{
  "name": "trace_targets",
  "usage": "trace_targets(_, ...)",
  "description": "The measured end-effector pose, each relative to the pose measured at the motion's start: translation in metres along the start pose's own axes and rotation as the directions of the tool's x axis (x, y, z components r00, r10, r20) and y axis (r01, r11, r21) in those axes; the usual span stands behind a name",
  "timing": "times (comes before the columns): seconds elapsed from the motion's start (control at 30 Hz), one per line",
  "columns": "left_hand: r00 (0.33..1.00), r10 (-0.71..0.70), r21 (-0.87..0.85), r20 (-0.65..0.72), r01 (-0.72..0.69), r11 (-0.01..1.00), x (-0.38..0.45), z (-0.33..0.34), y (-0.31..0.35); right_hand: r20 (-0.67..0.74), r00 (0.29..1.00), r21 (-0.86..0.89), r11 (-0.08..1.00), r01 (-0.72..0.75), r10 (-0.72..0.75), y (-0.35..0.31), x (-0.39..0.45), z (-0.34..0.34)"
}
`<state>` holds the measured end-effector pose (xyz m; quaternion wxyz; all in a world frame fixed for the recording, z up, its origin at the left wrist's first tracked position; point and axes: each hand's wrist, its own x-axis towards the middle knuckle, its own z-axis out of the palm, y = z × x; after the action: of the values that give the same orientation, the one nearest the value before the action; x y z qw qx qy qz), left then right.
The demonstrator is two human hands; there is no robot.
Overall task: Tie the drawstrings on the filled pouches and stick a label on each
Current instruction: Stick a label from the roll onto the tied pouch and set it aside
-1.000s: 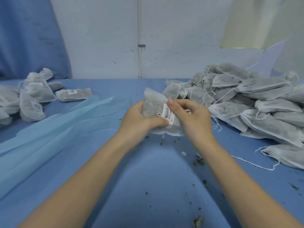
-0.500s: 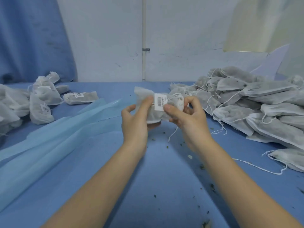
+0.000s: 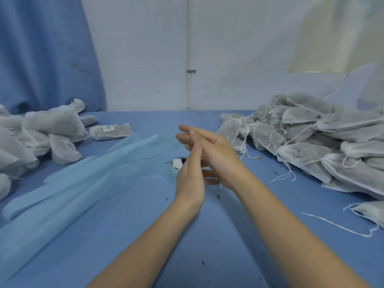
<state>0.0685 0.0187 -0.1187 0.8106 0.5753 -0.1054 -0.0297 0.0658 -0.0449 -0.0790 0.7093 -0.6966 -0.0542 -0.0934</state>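
My left hand (image 3: 189,177) and my right hand (image 3: 209,148) meet above the middle of the blue table, fingers straight, the right lying across the left's fingertips. Neither holds anything. A heap of filled white pouches with loose drawstrings (image 3: 311,138) lies at the right. At the left sits a heap of tied pouches (image 3: 52,125), and beside it one pouch with a barcode label (image 3: 111,130) lies on its own. A small white object (image 3: 177,163) shows just left of my left hand, partly hidden; what it is I cannot tell.
Long pale blue sheets (image 3: 83,177) lie across the left half of the blue cloth (image 3: 145,235). Dark crumbs are scattered on the cloth. A loose white string (image 3: 336,225) trails at the right. A wall and a blue curtain (image 3: 41,48) close off the back.
The labelled pouch held in both hands earlier is out of them now. Both hands have opened and come together flat.
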Motion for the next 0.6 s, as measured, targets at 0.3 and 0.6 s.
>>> trace_targets(0.3, 0.981, 0.000, 0.497, 0.196, -0.099, 0.862, 0.042, 0.052, -0.034, -0.353, 0.936, 0.061, 0.998, 0.011, 0.011, 0.011, -0.036, -0.087)
trace_targets(0.6, 0.980, 0.196, 0.935, -0.025, -0.046, 0.351, 0.105, 0.080, -0.057, -0.587, 0.801, 0.169, 0.985, -0.019, 0.116, 0.027, -0.033, -0.126)
